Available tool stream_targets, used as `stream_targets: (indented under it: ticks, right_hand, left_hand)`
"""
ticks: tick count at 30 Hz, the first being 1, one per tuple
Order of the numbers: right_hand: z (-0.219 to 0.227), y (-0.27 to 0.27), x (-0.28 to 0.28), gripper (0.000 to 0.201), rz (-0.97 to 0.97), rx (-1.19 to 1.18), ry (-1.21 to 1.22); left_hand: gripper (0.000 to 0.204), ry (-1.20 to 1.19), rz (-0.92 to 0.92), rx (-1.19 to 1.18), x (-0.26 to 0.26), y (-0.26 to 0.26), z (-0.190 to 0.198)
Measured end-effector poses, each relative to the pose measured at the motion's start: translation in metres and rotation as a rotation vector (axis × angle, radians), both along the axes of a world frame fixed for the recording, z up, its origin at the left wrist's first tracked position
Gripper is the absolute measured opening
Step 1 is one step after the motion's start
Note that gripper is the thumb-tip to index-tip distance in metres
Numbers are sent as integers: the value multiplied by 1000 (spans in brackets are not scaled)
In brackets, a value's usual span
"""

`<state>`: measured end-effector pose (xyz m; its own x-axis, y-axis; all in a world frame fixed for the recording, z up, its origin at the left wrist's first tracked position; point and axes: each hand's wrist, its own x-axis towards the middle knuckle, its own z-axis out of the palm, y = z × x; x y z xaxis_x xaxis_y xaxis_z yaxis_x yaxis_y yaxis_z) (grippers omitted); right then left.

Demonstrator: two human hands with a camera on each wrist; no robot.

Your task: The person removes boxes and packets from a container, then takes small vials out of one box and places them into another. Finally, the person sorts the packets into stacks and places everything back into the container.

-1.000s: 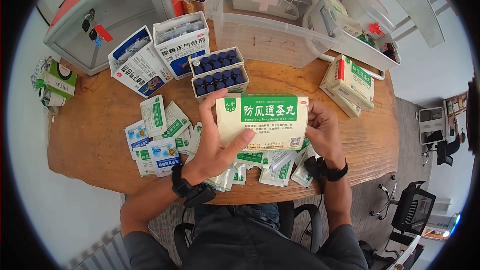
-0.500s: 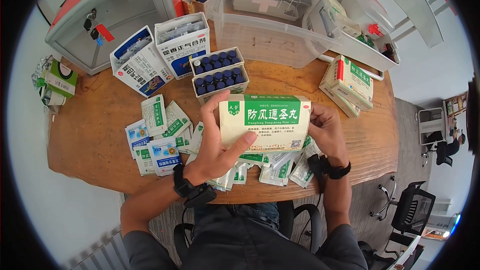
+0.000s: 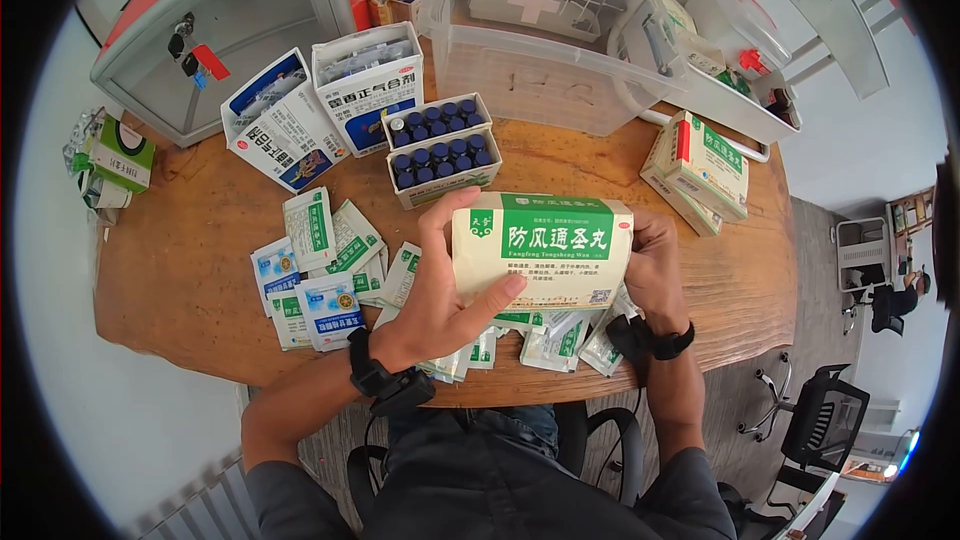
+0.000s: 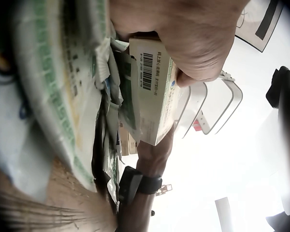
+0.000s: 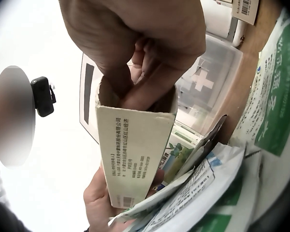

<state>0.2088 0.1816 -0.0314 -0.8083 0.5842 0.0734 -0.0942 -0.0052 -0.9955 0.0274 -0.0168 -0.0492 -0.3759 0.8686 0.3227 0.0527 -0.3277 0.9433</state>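
Fingertips of right hand hidden inside carton, foreground sachet blurred

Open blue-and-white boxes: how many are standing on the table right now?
2. The left box is by the grey cabinet; the right box is between it and the blue-capped vials. Others could be hidden behind them.
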Motion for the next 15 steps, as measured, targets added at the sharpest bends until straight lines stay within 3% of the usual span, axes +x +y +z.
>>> stream_targets:
  ticks: [15]
  right_hand:
    - [11, 3, 4, 34, 129, -33, -63]
  left_hand:
    - [95, -12, 51, 12, -5, 4, 4]
